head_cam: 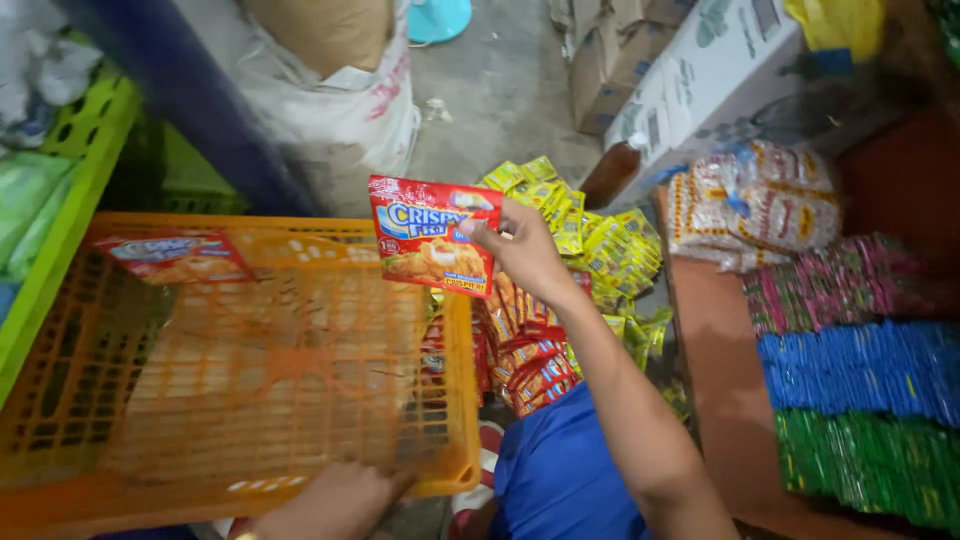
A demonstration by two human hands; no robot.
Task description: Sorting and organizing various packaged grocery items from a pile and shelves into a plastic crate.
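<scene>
Head view, looking down. The right hand pinches a red breading-mix packet by its right edge between thumb and fingers, holding it upright and in the air just past the 2 o'clock corner of an orange plastic crate. The packet's lower edge hangs above the crate's right rim without touching it. The left hand rests at the crate's near rim, at 6 o'clock in the frame; whether its fingers curl around the rim or merely press on it cannot be told, as the hand is partly cut off by the frame edge.

Inside the crate, a second red packet lies against the far wall toward the 10 o'clock corner; the rest of the slatted floor shows through bare.

To the right of the crate, at 3 o'clock from it, a loose pile of red and orange sachets lies just beside the rim, with yellow sachets heaped beyond at 1 o'clock. A green crate touches the orange crate's left side. A white sack stands at 12 o'clock, with grey floor open to its right. Bundled blue strips and green strips line the shelf at 3 to 4 o'clock.
</scene>
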